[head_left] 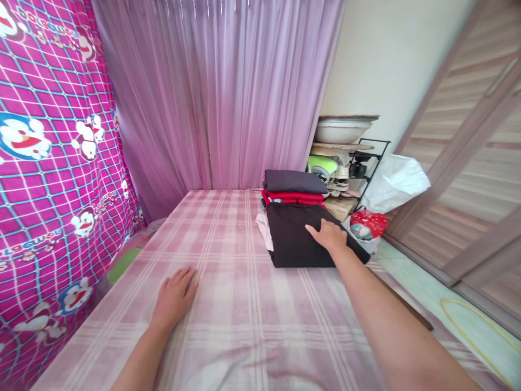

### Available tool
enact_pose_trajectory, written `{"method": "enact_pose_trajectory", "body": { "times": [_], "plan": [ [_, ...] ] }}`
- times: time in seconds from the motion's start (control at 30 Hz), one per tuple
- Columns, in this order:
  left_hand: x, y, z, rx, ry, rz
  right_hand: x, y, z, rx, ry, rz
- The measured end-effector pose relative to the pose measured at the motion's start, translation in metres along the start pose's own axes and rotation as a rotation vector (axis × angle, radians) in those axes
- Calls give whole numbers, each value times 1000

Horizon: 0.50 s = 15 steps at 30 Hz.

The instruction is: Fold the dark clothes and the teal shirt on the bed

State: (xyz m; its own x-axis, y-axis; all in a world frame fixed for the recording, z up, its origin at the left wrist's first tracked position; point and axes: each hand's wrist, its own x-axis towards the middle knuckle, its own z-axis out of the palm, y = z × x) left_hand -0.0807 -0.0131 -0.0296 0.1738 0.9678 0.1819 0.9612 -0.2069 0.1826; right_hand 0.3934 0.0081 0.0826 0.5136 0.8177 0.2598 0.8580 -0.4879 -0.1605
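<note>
Sheet (228, 304) is matt cloth, a bit wrinkly up close. Black garment (293, 239) looks like smooth matt fabric too. Curtain (228, 98) is cloth with a slight satiny sheen. Wardrobe (468, 136) looks like grainy wood, rack (374, 140) like thin metal, white bag (401, 184) is crinkly plastic, kinda shiny.

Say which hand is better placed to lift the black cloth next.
Right, likely: the right hand is on or just above the black cloth, while the left hand rests on the plaid sheet, apart from it.
</note>
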Motion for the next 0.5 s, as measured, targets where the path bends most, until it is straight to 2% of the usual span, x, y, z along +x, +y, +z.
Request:
{"method": "enact_pose_trajectory", "body": {
  "times": [0.13,0.23,0.4,0.5],
  "plan": [
    [1,-3,2,5,20,14,3,-1,-2,-100,-116,-48],
    [2,-3,4,7,17,8,3,-9,-21,-105,-102,-151],
    [4,-5,7,-63,43,4,5,-49,-77,38,111,-345],
    [4,-10,8,-242,161,-42,13,-87,-114,299,254,-448]
  ]
}}
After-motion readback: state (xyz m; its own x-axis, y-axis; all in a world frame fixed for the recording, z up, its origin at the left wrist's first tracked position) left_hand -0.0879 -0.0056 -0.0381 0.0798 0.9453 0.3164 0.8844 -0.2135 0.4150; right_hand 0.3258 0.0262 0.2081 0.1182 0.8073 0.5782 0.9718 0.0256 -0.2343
